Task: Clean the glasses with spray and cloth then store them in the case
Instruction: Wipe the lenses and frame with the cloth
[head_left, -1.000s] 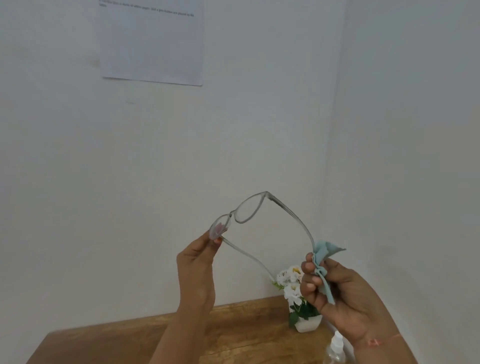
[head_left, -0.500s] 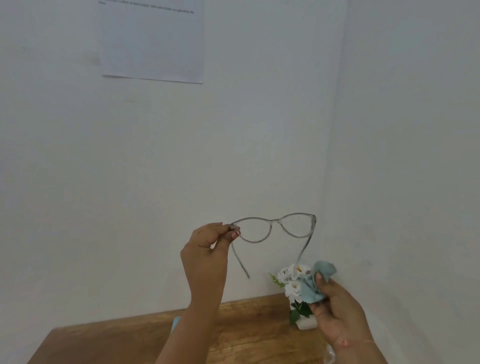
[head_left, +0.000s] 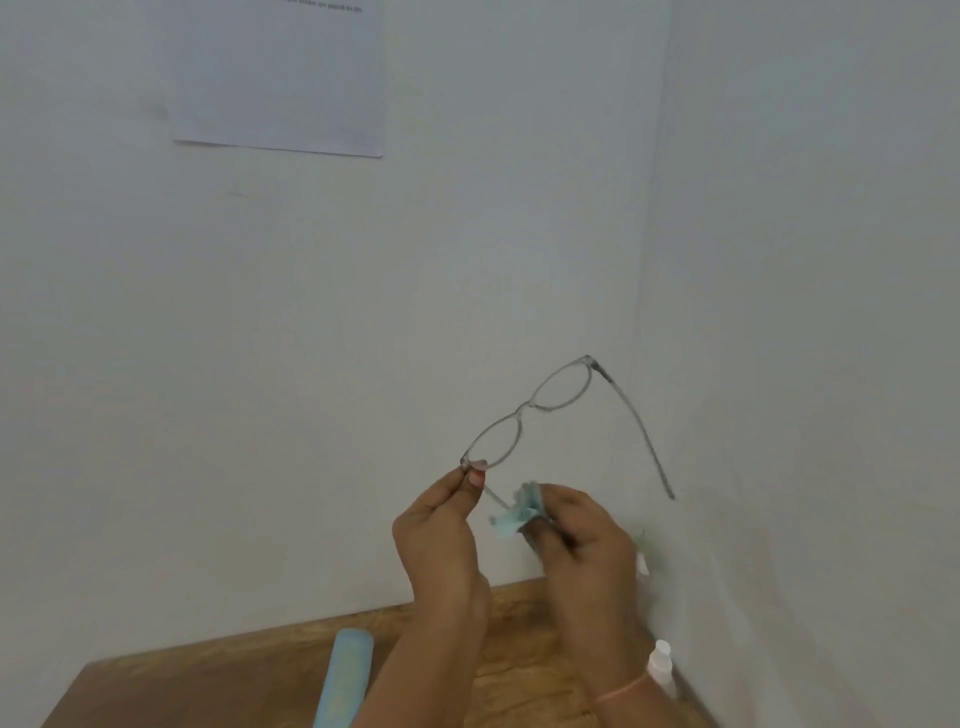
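Item: pair of thin, clear-grey plastic-framed glasses (head_left: 522, 408). They are being held up in the air in front of the white wall (head_left: 260, 364), above the far edge of the table, tilted so that one lens is sitting higher than the other. Both temple arms are standing unfolded, the far one pointing down toward the corner of the room.

Item: left hand (head_left: 441, 535). It is pinching the lower end of the frame, at the hinge, between thumb and forefinger.

Item: right hand (head_left: 582, 540), blurred. Its fingers are curling round a crumpled pale blue cloth (head_left: 517, 512), which is sitting just beside the near temple arm; whether the two are touching cannot be told. A thin pink band (head_left: 621, 691) is circling its wrist.

Item: long pale blue glasses case (head_left: 345, 675). It is lying on the brown wooden table (head_left: 208, 691), left of the forearms, well apart from the glasses.

Item: small clear spray bottle with white cap (head_left: 661, 661). It is standing at the table's right edge, against the side wall.

Item: white printed paper sheet (head_left: 280, 78). It is hanging high on the wall.
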